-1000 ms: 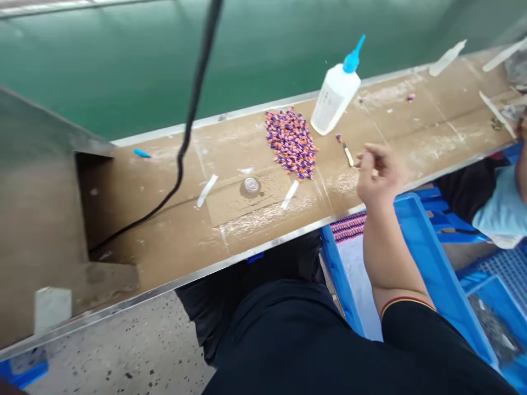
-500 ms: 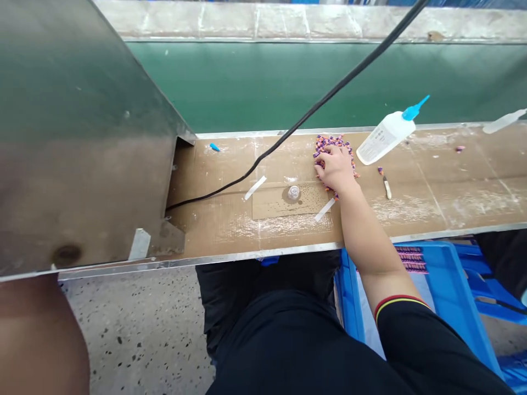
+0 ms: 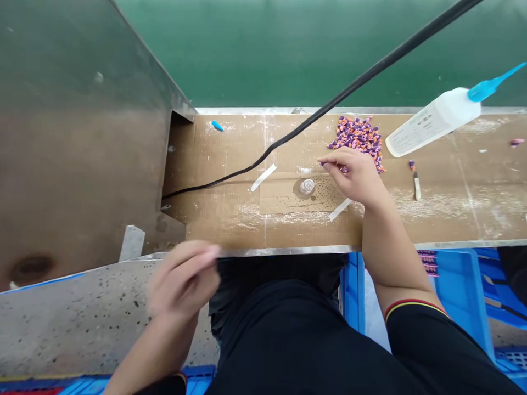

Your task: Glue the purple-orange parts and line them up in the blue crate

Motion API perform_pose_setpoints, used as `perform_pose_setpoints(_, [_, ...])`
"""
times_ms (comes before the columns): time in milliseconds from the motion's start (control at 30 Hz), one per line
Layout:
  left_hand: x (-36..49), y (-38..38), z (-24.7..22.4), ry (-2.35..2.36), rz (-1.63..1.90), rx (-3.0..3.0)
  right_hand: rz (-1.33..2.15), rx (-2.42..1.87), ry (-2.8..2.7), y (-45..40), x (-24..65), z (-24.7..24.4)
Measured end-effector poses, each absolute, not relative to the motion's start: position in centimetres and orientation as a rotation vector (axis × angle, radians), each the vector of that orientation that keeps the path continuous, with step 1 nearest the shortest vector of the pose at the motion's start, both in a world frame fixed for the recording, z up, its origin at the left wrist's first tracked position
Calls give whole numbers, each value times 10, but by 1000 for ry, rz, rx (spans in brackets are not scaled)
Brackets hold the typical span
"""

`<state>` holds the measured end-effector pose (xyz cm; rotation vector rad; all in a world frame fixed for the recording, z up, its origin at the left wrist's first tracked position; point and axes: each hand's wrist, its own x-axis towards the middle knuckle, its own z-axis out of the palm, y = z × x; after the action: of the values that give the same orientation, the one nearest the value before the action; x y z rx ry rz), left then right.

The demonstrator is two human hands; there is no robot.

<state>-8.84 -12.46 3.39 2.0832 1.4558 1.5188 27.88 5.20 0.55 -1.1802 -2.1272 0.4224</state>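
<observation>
My right hand (image 3: 356, 173) is closed in a pinch at the near-left side of a pile of small purple-and-orange pieces (image 3: 358, 134). A small purple piece (image 3: 323, 164) shows at its fingertips; its kind is too small to make out. My left hand (image 3: 187, 280), smeared by motion, is in the air at the bench's near edge, with its fingers bent; whether it holds anything is unclear. Left of my right hand, a small clear round dish (image 3: 307, 187) rests on a taped cardboard piece (image 3: 280, 204) with dark specks.
A white squeeze bottle (image 3: 432, 123) with a blue nozzle leans right of the pile. A small knife-like tool (image 3: 417, 186) lies nearer. A black cable (image 3: 284, 141) crosses above the bench. A metal panel (image 3: 82, 153) stands left; a blue crate (image 3: 457, 291) sits below right.
My right hand has come off the pile toward me, with a small purple piece at its fingertips. My left hand has come into view at lower left. The view has tilted down.
</observation>
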Motion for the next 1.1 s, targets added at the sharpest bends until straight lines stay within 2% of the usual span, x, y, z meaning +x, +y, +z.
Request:
perform_pose_setpoints(33, [-77, -115, 27, 1313, 1498, 2281, 442, -1142, -2164, 47, 277, 7])
perform_pose_setpoints(133, [-35, -73, 16, 1050, 1413, 2222, 452, -1076, -2245, 39, 274, 9])
perform_pose_setpoints(367, [19, 6, 4, 976, 1134, 1557, 349, -1009, -2327, 36, 269, 6])
perform_pose_setpoints(600, [9, 5, -20, 1079, 1158, 1106, 227, -928, -2341, 35, 266, 1])
perform_pose_setpoints(1100, [7, -2, -14, 1045, 1220, 1146, 301, -1101, -2361, 34, 267, 3])
